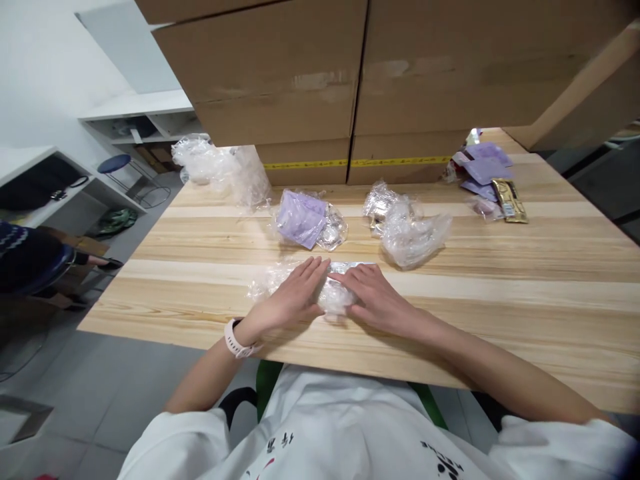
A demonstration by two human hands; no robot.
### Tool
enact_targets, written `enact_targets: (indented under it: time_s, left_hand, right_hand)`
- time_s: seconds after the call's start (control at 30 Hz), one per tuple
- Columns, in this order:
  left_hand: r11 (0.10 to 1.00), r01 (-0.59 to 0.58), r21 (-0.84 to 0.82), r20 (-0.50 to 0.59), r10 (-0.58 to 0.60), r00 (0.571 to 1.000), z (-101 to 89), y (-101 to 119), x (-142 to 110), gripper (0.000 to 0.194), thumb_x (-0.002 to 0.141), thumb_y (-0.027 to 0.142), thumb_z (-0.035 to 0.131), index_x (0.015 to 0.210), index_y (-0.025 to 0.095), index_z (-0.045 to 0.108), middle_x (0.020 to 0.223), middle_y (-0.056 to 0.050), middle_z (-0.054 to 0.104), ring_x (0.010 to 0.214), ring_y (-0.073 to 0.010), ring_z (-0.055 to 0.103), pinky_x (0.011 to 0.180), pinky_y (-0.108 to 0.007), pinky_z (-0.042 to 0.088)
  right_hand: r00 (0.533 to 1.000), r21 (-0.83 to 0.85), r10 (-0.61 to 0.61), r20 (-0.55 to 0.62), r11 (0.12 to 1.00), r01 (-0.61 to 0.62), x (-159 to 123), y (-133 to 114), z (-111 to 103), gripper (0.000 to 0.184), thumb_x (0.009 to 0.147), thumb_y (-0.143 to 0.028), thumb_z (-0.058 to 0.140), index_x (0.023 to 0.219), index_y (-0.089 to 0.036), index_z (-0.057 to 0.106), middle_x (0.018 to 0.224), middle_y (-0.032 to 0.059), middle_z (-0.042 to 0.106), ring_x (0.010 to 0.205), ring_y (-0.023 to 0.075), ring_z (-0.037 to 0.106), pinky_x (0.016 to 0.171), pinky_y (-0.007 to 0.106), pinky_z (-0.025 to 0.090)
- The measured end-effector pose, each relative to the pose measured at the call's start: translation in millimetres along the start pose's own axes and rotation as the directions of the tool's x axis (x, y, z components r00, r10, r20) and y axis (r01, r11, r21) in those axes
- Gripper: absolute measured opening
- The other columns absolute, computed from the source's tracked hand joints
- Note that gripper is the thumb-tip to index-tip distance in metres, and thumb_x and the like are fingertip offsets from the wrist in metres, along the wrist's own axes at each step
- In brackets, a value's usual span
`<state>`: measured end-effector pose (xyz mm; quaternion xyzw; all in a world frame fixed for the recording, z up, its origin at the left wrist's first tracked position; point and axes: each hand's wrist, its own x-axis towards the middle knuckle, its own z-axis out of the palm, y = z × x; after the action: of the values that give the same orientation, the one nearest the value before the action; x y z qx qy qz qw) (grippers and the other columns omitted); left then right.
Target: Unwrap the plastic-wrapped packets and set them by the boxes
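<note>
Clear plastic (336, 301): crumpled on the table near its front edge, between and partly beneath the two hands, spreading out past the left one.
Silvery piece (345, 267): flat and shiny at the far side of the plastic, partly hidden by the fingers.
Left hand (296, 292): palm down, fingers straight and close together, thumb apart, laid over the plastic without closing round it.
Right hand (377, 297): fingers partly bent, index finger reaching towards the left hand; cannot tell whether it pinches the plastic.
Wristwatch (239, 341): pale strap, on the left wrist.
Purple packet (301, 219): just beyond the left hand, touching a clear round wrapper (332, 231).
Plastic clump (414, 233): beyond the right hand.
Gold packet (511, 201): farther right, beside a pile of purple packets (486, 165).
Plastic heap (220, 165): far left corner.
Table (510, 280): light striped wood.
Cardboard boxes (280, 83): stacked along the back, a yellow strip (400, 162) across the lowest.
Blue stool (114, 163): on the floor at left, near white shelves.
</note>
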<state>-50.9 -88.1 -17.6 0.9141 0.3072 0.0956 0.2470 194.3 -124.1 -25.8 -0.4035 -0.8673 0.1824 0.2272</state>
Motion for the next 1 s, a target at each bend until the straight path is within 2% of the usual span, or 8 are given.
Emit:
enact_targets:
  time_s: [0.13, 0.33, 0.5, 0.6, 0.73, 0.87, 0.93, 1.0]
  left_hand:
    - [0.999, 0.032, -0.042, 0.013, -0.031, 0.999, -5.5, -7.8, 6.5, 0.099, 0.085, 0.017, 0.072, 0.166, 0.027, 0.017, 0.167, -0.016, 0.033, 0.154, -0.0351, 0.033, 0.122, -0.055, 0.035]
    - [0.999, -0.031, -0.018, 0.141, 0.033, 0.989, -21.1, -6.7, 17.1, 0.094, 0.083, 0.017, 0.073, 0.163, 0.026, 0.024, 0.162, -0.015, 0.042, 0.145, -0.0344, 0.042, 0.118, -0.053, 0.037]
    - [0.997, -0.073, 0.037, 0.242, 0.062, 0.968, -22.0, -9.4, 30.7, 0.086, 0.082, 0.016, 0.072, 0.158, 0.025, 0.034, 0.157, -0.013, 0.047, 0.139, -0.0325, 0.047, 0.114, -0.049, 0.039]
    - [0.995, -0.083, 0.057, 0.253, 0.066, 0.965, -22.7, -8.0, 34.7, 0.081, 0.079, 0.013, 0.069, 0.154, 0.023, 0.040, 0.151, -0.012, 0.051, 0.131, -0.0313, 0.051, 0.108, -0.045, 0.043]
    - [0.983, -0.156, 0.096, 0.132, 0.142, 0.981, -18.7, -3.3, 37.5, 0.088, 0.073, 0.005, 0.063, 0.155, 0.024, 0.037, 0.139, -0.012, 0.054, 0.123, -0.0294, 0.050, 0.100, -0.041, 0.046]
    - [0.948, -0.198, 0.250, -0.001, 0.205, 0.979, -10.5, 4.2, 37.6, 0.098, 0.070, -0.001, 0.059, 0.159, 0.024, 0.027, 0.135, -0.014, 0.052, 0.119, -0.0305, 0.049, 0.100, -0.045, 0.046]
    - [0.928, -0.181, 0.326, -0.077, 0.217, 0.973, -8.2, 10.0, 32.7, 0.098, 0.072, -0.004, 0.058, 0.159, 0.024, 0.023, 0.133, -0.014, 0.052, 0.118, -0.0304, 0.050, 0.100, -0.046, 0.047]
    - [0.907, -0.161, 0.389, -0.152, 0.236, 0.960, -7.9, 17.4, 23.7, 0.092, 0.075, -0.007, 0.057, 0.157, 0.023, 0.028, 0.126, -0.013, 0.055, 0.113, -0.0292, 0.052, 0.097, -0.045, 0.048]
  right_hand:
    - [1.000, 0.181, -0.023, -0.009, 0.983, 0.024, -33.6, 7.5, -28.9, 0.008, 0.092, -0.027, 0.068, 0.095, -0.021, 0.072, 0.090, 0.0061, 0.067, 0.090, 0.0227, 0.058, 0.082, 0.038, 0.038]
    - [0.968, 0.435, 0.213, 0.130, 0.866, -0.248, -113.1, 20.5, -71.5, 0.030, 0.094, -0.055, 0.067, 0.092, -0.026, 0.073, 0.095, 0.0075, 0.073, 0.103, 0.0276, 0.065, 0.090, 0.041, 0.048]
    - [0.839, 0.360, 0.492, 0.233, 0.758, -0.544, -168.3, 36.5, -94.5, 0.031, 0.089, -0.059, 0.070, 0.091, -0.029, 0.078, 0.105, 0.0096, 0.075, 0.103, 0.0312, 0.070, 0.086, 0.041, 0.058]
    - [0.758, 0.229, 0.648, 0.073, 0.729, -0.645, -185.2, 46.6, -118.8, 0.035, 0.084, -0.065, 0.072, 0.093, -0.032, 0.078, 0.099, 0.0075, 0.076, 0.090, 0.0314, 0.073, 0.068, 0.039, 0.058]
    - [0.770, 0.169, 0.603, -0.209, 0.798, -0.579, -155.9, 44.1, -129.6, 0.033, 0.091, -0.064, 0.064, 0.098, -0.034, 0.077, 0.105, 0.0060, 0.077, 0.095, 0.0298, 0.072, 0.076, 0.041, 0.058]
    - [0.913, 0.068, 0.393, -0.108, 0.920, -0.387, -91.6, 29.9, -94.7, 0.048, 0.093, -0.060, 0.065, 0.132, -0.031, 0.066, 0.127, 0.0092, 0.070, 0.109, 0.0317, 0.068, 0.084, 0.045, 0.058]
    - [0.958, -0.023, 0.282, -0.055, 0.959, -0.284, -69.0, 22.2, -72.8, 0.050, 0.094, -0.053, 0.067, 0.136, -0.027, 0.061, 0.123, 0.0115, 0.069, 0.109, 0.0323, 0.066, 0.085, 0.047, 0.057]
    - [0.979, -0.080, 0.198, -0.050, 0.976, -0.201, -58.4, 12.7, -56.8, 0.035, 0.098, -0.040, 0.062, 0.129, -0.023, 0.062, 0.111, 0.0112, 0.067, 0.101, 0.0297, 0.066, 0.081, 0.043, 0.055]
